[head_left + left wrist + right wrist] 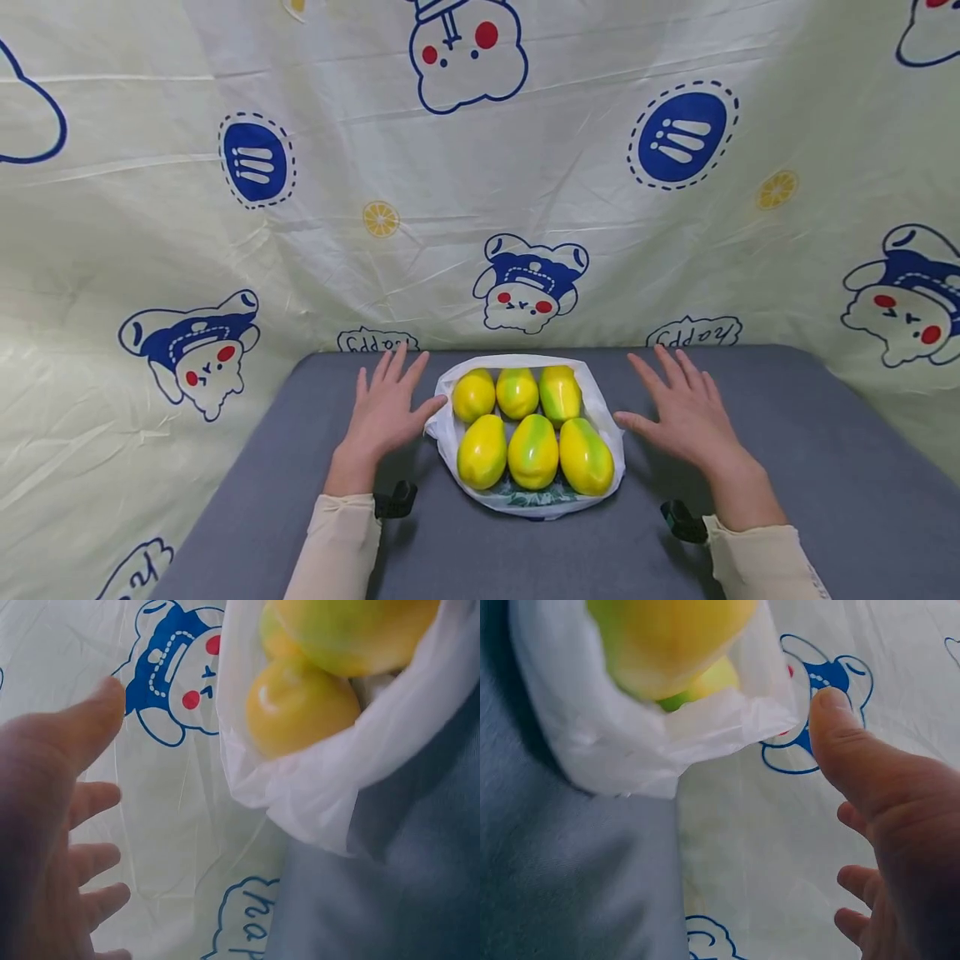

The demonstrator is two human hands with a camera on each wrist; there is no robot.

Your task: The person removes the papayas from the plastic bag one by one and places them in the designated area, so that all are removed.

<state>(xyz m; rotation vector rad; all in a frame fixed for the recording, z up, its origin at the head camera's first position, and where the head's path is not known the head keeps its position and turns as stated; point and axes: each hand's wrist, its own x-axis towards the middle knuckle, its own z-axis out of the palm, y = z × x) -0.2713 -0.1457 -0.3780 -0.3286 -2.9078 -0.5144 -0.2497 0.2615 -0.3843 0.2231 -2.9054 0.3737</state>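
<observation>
A white plastic bag (pixel 447 442) lies with its mouth spread wide, holding several glossy yellow fruits (pixel 533 452) with green patches, like papayas or mangoes, in two rows. My left hand (pixel 382 421) is held just left of the bag, fingers spread and thumb toward its rim. On the other side, my right hand (pixel 690 421) mirrors it with spread fingers. Both wrist views show a gap between each thumb and the bag. Neither hand holds anything. Green print shows on the bag's inside, in front of the fruits.
The bag stands on a grey table (pixel 480 558). Behind and beside the table hangs a pale sheet (pixel 315 250) printed with cartoon figures and orange slices. A small black device (pixel 397 500) sits at the left wrist, another dark one (pixel 682 521) at the right.
</observation>
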